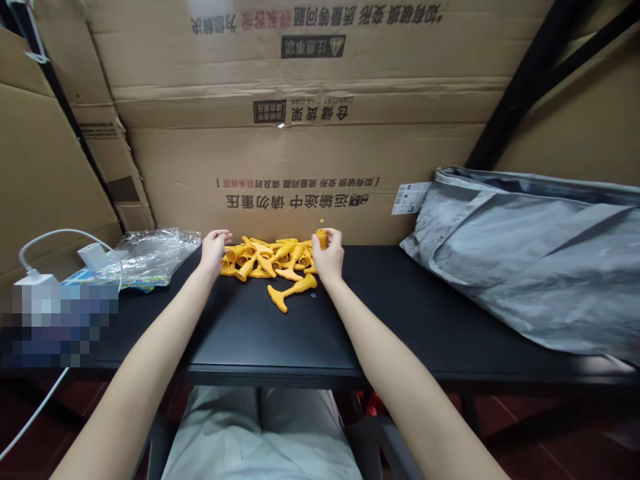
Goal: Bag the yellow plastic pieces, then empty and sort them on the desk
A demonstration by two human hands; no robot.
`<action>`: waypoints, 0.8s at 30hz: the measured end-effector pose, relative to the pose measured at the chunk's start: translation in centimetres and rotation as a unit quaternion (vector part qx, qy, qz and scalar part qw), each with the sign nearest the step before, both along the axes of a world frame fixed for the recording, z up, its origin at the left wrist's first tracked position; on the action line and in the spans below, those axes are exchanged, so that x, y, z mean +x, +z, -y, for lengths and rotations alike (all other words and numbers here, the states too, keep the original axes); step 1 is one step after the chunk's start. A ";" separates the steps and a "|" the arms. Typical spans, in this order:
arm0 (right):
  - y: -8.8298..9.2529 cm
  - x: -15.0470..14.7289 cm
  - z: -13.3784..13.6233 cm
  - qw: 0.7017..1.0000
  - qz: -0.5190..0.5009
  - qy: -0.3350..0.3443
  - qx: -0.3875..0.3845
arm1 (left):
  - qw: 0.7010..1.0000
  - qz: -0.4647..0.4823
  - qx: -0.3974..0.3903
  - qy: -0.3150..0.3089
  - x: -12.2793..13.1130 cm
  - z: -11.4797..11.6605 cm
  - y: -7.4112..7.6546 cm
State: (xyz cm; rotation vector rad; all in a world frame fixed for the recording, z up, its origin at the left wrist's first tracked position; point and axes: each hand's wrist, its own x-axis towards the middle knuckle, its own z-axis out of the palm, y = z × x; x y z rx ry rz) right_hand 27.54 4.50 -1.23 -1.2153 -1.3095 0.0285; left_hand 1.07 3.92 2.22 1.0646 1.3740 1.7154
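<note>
Light trousers (pixel 260 433), black bench (pixel 260 343) with one yellow T-shaped handle (pixel 301 286) lying loose, pile of matching handles (pixel 265 262) behind it, left hand (pixel 214 248) open at pile's left end, right hand (pixel 330 259) gripping an upright yellow piece (pixel 322 239), cardboard (pixel 300 153) behind.

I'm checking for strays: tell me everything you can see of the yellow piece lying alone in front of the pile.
The yellow piece looks like plastic: a curved crossbar, a narrow stem and a wider, flared end. It lies on the black table, its only visible contact, just in front of the pile, crossbar leftward and nearer the camera, flared end beside a small blue dot. Nothing holds it.
</note>
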 end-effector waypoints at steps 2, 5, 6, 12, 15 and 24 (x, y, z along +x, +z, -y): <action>-0.4 1.9 -0.9 0.997 -0.056 -0.045 0.000 | 0.996 -0.082 0.034 0.018 0.4 0.3 -1.4; -1.6 5.0 -1.9 0.990 -0.093 -0.101 -0.027 | 0.968 -0.236 0.077 0.025 0.3 0.4 -3.3; -2.1 5.8 -2.2 0.989 -0.093 -0.111 -0.043 | 0.954 -0.286 0.087 0.026 0.2 0.3 -3.8; -4.2 9.1 -4.0 0.969 -0.061 -0.160 -0.180 | 0.874 -0.462 0.148 0.021 0.0 -0.1 -5.4; -4.3 10.2 -5.3 0.972 -0.068 -0.134 -0.182 | 0.864 -0.480 0.151 0.022 0.1 -0.3 -5.7; -4.6 11.5 -10.1 0.961 -0.128 -0.072 -0.234 | 0.857 -0.488 0.160 0.031 0.1 -0.6 -6.1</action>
